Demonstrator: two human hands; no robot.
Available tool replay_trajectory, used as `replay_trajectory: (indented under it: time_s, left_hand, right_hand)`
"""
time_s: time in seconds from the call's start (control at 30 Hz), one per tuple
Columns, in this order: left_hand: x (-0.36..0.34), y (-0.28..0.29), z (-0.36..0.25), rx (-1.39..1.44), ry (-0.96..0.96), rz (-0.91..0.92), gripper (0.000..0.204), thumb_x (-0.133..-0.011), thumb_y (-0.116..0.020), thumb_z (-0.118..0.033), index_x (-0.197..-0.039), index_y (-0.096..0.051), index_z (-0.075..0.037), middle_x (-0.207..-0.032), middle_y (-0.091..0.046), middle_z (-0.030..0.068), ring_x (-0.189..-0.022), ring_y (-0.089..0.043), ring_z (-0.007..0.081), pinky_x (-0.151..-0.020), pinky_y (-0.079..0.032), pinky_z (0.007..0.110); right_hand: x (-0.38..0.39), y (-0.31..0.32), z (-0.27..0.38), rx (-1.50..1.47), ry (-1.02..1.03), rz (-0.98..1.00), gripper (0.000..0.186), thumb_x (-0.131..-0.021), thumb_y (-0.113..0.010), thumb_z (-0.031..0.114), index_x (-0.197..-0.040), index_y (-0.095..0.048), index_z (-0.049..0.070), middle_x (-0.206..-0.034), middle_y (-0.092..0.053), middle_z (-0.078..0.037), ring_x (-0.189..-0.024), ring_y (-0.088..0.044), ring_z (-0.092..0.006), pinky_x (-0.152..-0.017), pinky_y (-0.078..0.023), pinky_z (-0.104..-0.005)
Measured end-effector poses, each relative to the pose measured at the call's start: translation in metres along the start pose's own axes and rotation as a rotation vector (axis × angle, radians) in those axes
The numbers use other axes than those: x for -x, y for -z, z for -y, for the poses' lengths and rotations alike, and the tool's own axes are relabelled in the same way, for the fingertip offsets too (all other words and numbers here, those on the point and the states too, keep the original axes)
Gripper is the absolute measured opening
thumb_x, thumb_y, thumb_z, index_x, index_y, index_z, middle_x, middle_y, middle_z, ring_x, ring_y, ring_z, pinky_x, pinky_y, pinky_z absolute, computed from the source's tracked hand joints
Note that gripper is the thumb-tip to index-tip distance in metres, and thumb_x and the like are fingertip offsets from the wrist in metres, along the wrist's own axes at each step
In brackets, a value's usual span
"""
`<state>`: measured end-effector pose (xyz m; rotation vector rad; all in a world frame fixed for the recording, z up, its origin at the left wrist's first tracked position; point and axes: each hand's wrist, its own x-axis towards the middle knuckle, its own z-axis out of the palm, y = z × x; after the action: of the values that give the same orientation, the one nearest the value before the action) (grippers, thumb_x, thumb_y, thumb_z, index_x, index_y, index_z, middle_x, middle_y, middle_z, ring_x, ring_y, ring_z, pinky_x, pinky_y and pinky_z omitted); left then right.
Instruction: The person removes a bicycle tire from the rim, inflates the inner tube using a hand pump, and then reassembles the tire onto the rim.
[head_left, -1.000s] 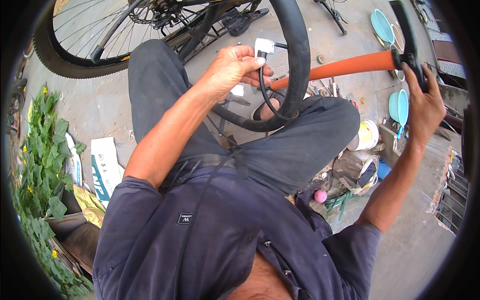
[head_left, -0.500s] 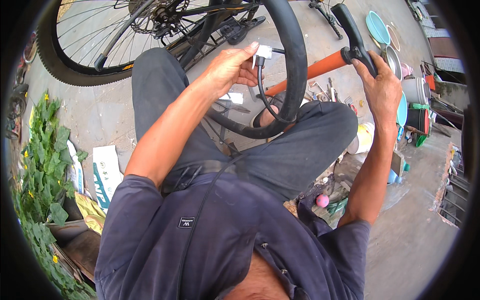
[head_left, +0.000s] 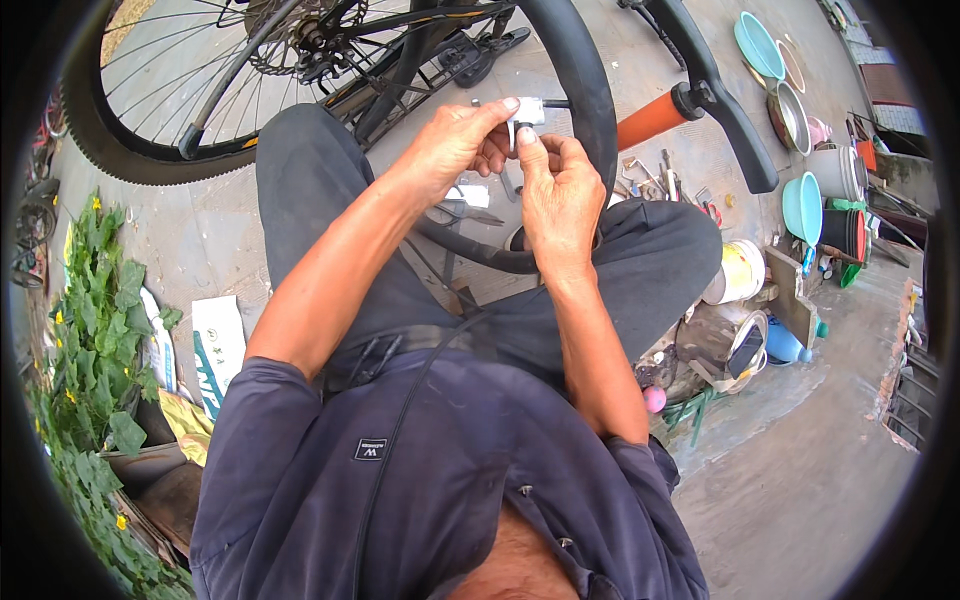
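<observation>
A silver-white pump head (head_left: 527,108) sits on the short black valve stem of a bicycle inner tube (head_left: 577,70). My left hand (head_left: 450,150) grips the pump head from the left, thumb on top. From below, my right hand (head_left: 562,200) pinches the same pump head near its hose end, its thumb up against it. Most of the hose is hidden behind the right hand. The tube loops down between my knees. Beyond it stands a floor pump with an orange barrel (head_left: 650,122) and a black T-handle (head_left: 730,115), touched by neither hand.
A bicycle wheel (head_left: 190,140) with its frame lies at the upper left. Pliers (head_left: 470,212) and scattered tools (head_left: 655,180) are on the ground. Basins (head_left: 803,207) and buckets (head_left: 835,172) line the right. Leafy plants (head_left: 95,340) grow along the left.
My right hand has let go of the pump handle and come left to the pump head. The handle now leans further right. My left hand has stayed on the pump head.
</observation>
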<state>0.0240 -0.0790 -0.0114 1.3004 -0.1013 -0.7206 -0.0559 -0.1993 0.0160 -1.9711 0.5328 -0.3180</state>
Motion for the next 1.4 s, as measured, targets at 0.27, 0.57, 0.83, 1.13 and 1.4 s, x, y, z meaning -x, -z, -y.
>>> replay_trajectory:
  time_s: [0.27,0.57,0.83,1.13,1.4]
  left_hand:
    - [-0.006,0.002,-0.01,0.02,0.024,0.028,0.048,-0.093,-0.06,-0.049,-0.083,-0.064,-0.002,-0.066,-0.058,0.0016,-0.055,-0.053,0.0074,-0.049,-0.04,0.021]
    - [-0.004,0.004,-0.014,-0.062,-0.026,0.042,0.037,-0.095,-0.061,-0.041,-0.091,-0.068,-0.005,-0.064,-0.052,-0.005,-0.053,-0.041,0.002,-0.046,-0.031,0.017]
    - [-0.006,-0.003,-0.01,-0.037,-0.104,0.043,0.036,-0.098,-0.058,-0.039,-0.089,-0.067,-0.005,-0.064,-0.051,-0.005,-0.053,-0.04,0.0019,-0.047,-0.031,0.017]
    - [-0.012,-0.003,-0.011,-0.215,-0.072,0.024,0.037,-0.098,-0.056,-0.038,-0.085,-0.065,-0.006,-0.065,-0.05,-0.0053,-0.056,-0.04,0.0028,-0.049,-0.033,0.02]
    - [-0.007,-0.007,-0.011,-0.158,-0.026,0.026,0.037,-0.099,-0.055,-0.039,-0.084,-0.064,-0.006,-0.064,-0.048,-0.0055,-0.055,-0.039,0.0025,-0.048,-0.031,0.02]
  right_hand:
    - [-0.003,-0.002,0.007,-0.034,-0.022,0.08,0.032,-0.094,-0.065,0.028,-0.091,-0.067,-0.004,-0.063,-0.059,-0.002,-0.059,-0.047,-0.0072,-0.053,-0.04,-0.0274]
    - [-0.006,-0.01,-0.007,-0.011,0.083,0.096,0.035,-0.098,-0.058,0.029,-0.09,-0.065,-0.004,-0.062,-0.054,0.0,-0.056,-0.044,-0.0073,-0.05,-0.037,-0.0278]
    - [-0.007,-0.014,-0.008,-0.704,-0.207,0.23,0.033,-0.1,-0.054,0.028,-0.081,-0.057,0.002,-0.062,-0.044,0.002,-0.046,-0.038,-0.0057,-0.041,-0.03,-0.0219]
    - [-0.005,-0.005,-0.005,-0.273,-0.181,0.16,0.029,-0.098,-0.059,0.026,-0.089,-0.061,-0.001,-0.068,-0.057,-0.001,-0.05,-0.047,-0.0054,-0.044,-0.036,-0.022]
    - [0.0,-0.009,-0.017,-0.206,-0.068,0.022,0.022,-0.095,-0.065,0.018,-0.098,-0.061,-0.003,-0.069,-0.059,-0.001,-0.052,-0.046,-0.0041,-0.046,-0.037,-0.0203]
